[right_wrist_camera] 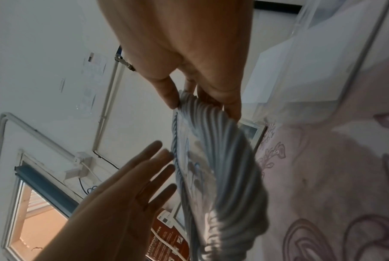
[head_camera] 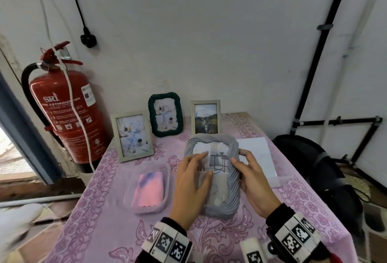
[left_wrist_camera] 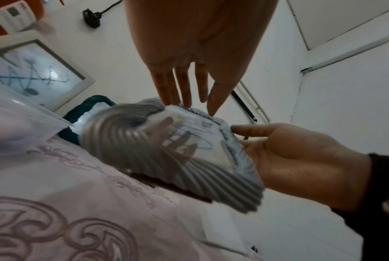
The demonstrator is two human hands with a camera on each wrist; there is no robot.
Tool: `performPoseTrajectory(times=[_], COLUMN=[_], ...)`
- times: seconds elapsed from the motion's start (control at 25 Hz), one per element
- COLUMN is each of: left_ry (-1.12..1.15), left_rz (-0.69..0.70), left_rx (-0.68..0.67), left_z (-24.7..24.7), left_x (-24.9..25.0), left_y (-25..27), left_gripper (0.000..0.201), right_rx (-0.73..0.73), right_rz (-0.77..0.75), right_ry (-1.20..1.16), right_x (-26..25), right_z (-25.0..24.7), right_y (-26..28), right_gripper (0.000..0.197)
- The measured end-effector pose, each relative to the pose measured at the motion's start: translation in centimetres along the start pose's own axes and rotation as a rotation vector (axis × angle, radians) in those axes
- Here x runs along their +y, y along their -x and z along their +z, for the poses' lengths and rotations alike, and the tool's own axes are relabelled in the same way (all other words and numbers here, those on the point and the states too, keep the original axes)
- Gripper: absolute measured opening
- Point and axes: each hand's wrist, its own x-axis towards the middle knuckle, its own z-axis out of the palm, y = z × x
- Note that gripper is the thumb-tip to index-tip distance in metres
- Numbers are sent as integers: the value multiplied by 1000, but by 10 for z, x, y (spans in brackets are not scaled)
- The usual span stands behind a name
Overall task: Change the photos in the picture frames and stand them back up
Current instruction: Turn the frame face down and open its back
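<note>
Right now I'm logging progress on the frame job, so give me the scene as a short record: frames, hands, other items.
held frame: grey frame, photo inside, off the table
right hand: grips the frame's right edge
left hand: fingers straight over the frame's glass
standing frames: silver frame, green frame, small silver frame, at the table's back
other items: clear tub holding pink photos, white paper

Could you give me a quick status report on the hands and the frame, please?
Right hand grips grey rope-textured picture frame by its right edge. Left hand open, fingers flat on its glass. Frame tilted above table, not yet stood up.
</note>
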Motion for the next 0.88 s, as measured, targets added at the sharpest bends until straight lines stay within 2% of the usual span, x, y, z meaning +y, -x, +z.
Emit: performPoseTrajectory(times=[0.12,0.32,0.44,0.52,0.64,0.76,0.88], left_ry=[53,181,340,394,496,586,682], left_rz=[35,-8,-71,-104,-228,-338,-401], left_rx=[-60,-79,19,93,182,257,323], left_z=[7,12,13,8,0,-5,-6], left_x=[10,17,15,11,2,-7,-17], left_y=[1,0,-1,-1,-4,-4,-1], left_gripper=[38,51,42,36,30,28,28], right_rx=[-54,-166,-173,-166,-64,-16,-72], right_rz=[1,-28,-9,-18,-63,-40,22], right_ry=[-72,-82,-55,-15,213,463,482], right_x=[-4,-12,-11,-9,-5,5,16], right_z=[4,9,10,12,14,12,11], right_y=[-1,2,0,-2,-3,-4,-1], right_gripper=[23,32,39,34,26,45,54])
